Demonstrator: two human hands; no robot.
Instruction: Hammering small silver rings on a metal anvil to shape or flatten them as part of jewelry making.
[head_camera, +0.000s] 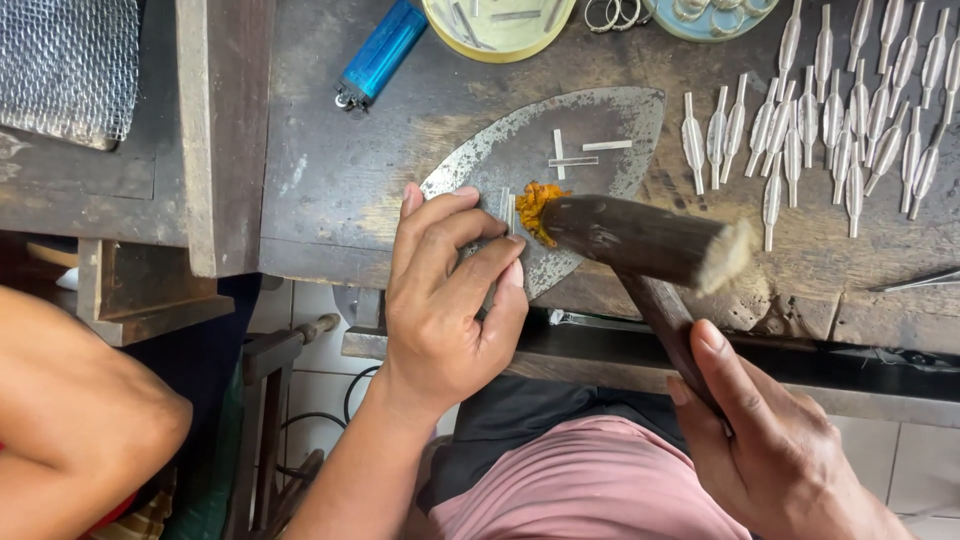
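The right hand (775, 440) gripped a wooden mallet (640, 240); the left hand (450, 300) pinched what looked like a thin silver strip (507, 207) on the iron plate (600, 125). Flattening seemed underway; the next blow needed fingers clear. Finished pieces (830, 120) lay beyond.

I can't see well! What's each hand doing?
Left hand: pinching a small metal strip on the iron plate.
Right hand: closed around the mallet handle.

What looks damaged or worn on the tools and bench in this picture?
The wooden mallet looks worn: its striking face is frayed into orange fibres, right where the left hand pins a small metal strip on the pitted iron plate. The bench edge below is chipped. The right hand grips the handle.
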